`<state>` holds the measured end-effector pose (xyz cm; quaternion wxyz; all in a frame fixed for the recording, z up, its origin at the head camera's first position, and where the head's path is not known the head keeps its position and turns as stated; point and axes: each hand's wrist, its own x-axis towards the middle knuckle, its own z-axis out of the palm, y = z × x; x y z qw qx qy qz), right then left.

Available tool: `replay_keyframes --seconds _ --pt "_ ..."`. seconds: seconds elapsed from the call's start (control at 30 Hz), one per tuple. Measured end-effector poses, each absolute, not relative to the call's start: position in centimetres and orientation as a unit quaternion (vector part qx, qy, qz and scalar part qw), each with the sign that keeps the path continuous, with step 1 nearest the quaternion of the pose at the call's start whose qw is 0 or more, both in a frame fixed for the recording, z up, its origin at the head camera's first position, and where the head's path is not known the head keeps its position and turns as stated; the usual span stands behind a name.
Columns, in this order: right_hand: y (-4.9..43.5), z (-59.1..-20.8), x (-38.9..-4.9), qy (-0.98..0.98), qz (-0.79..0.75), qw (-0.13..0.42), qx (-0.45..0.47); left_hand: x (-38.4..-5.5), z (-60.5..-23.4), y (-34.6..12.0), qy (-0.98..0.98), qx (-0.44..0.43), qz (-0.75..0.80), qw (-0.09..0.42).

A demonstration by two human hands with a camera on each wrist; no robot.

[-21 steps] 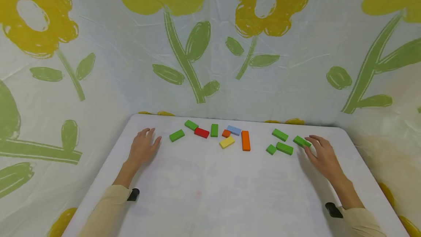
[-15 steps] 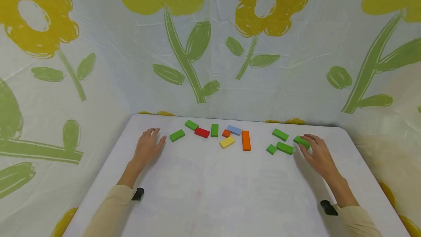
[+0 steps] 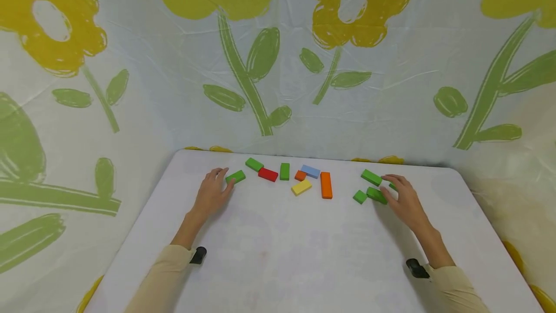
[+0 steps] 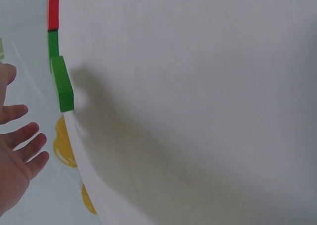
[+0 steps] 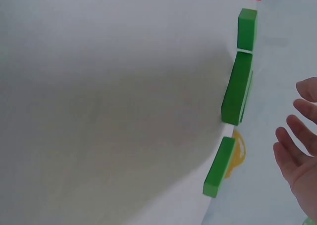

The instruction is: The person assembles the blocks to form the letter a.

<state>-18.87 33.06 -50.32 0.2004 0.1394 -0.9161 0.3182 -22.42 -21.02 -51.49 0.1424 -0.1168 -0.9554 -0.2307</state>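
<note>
My left hand (image 3: 211, 194) is relaxed and holds nothing; a green block (image 3: 236, 177) lies by its thumb at two o'clock. My right hand (image 3: 406, 203), also loose and holding nothing, has a second green block (image 3: 371, 177) at ten o'clock and a third green block (image 5: 217, 168) partly hidden behind its fingers in the head view. At the table's (image 3: 278, 255) one o'clock lies a yellow block (image 3: 301, 187).

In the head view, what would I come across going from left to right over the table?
Leaving out blocks whose places overlap: left hand, first green block, second green block, red block, third green block, long orange block, small green block, right hand.
</note>
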Motion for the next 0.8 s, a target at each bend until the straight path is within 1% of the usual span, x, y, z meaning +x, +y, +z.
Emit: replay_keyframes --seconds 0.2,0.5,0.63,0.8 --pt "31.8 -50.2 -19.4 -0.912 0.325 0.195 0.155 -22.4 -51.5 -19.4 -0.955 -0.109 -0.248 0.119" --pt "29.8 -50.1 -20.5 -0.911 0.341 0.159 0.169 -22.5 -51.8 -17.3 -0.946 -0.135 -0.273 0.105" --pt "28.8 -50.0 -20.9 -0.907 0.362 0.133 0.168 -22.4 -51.9 -16.4 -0.946 -0.143 -0.277 0.091" --pt "27.6 -50.1 -21.4 -0.912 0.37 0.085 0.153 -22.1 -51.7 -15.2 -0.947 -0.135 -0.285 0.065"
